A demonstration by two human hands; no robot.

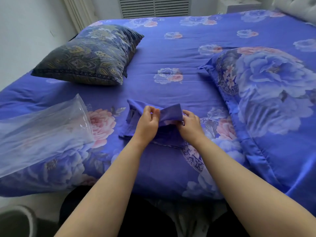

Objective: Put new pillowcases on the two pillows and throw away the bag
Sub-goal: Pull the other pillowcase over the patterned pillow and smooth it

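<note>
A folded blue pillowcase (133, 120) lies on the bed in front of me. My left hand (147, 123) pinches its raised top layer, and my right hand (189, 124) grips the same layer from the right, lifting the fabric between them. At the far left lies a pillow (89, 57) in a dark paisley cover. On the right lies a second pillow (273, 93) in a blue floral case matching the bedspread. A clear plastic bag (39, 134) lies flat at the bed's left front edge.
The bed (171, 48) carries a blue floral bedspread. A round grey bin (15, 221) stands on the floor at the lower left. A white wall runs along the left and a slatted vent (153, 6) sits behind the bed.
</note>
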